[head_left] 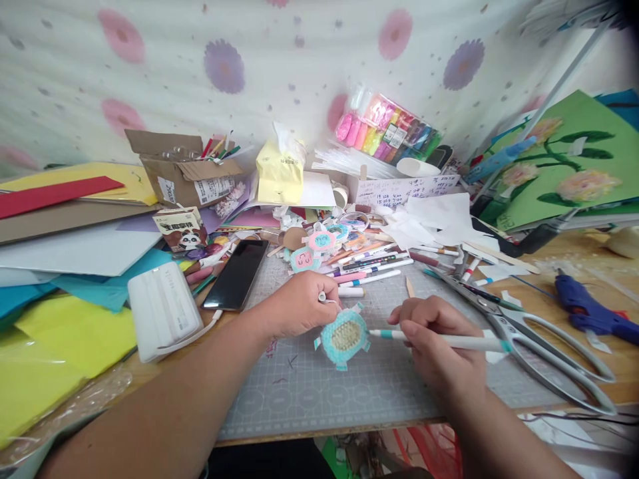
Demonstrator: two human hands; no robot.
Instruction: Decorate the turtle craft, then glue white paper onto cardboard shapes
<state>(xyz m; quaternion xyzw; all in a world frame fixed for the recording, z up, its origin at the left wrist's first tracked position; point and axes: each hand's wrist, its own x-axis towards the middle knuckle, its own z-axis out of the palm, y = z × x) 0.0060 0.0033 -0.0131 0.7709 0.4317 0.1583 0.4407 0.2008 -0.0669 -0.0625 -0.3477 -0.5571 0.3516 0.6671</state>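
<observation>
My left hand (pixel 304 306) is closed on the upper edge of a teal oval craft piece (pixel 348 336). This piece has a beige textured middle and small tabs around its rim. A small white cap-like tube (pixel 323 297) pokes out from the same fingers. My right hand (pixel 442 339) grips a white marker (pixel 466 342) with teal bands. The marker's tip points left and is at, or very near, the right edge of the craft piece; contact is hard to tell. Beyond my left hand lie similar pieces, a pink one (pixel 304 260) and a pink-and-teal one (pixel 322 241).
A grey cutting mat (pixel 299 406) covers the table front. Large scissors (pixel 544 346) and a blue glue gun (pixel 594 306) lie at right. A phone (pixel 236 274) and white power bank (pixel 162 311) lie left. Several markers (pixel 369 268) are heaped behind, near a tissue pack (pixel 280 171).
</observation>
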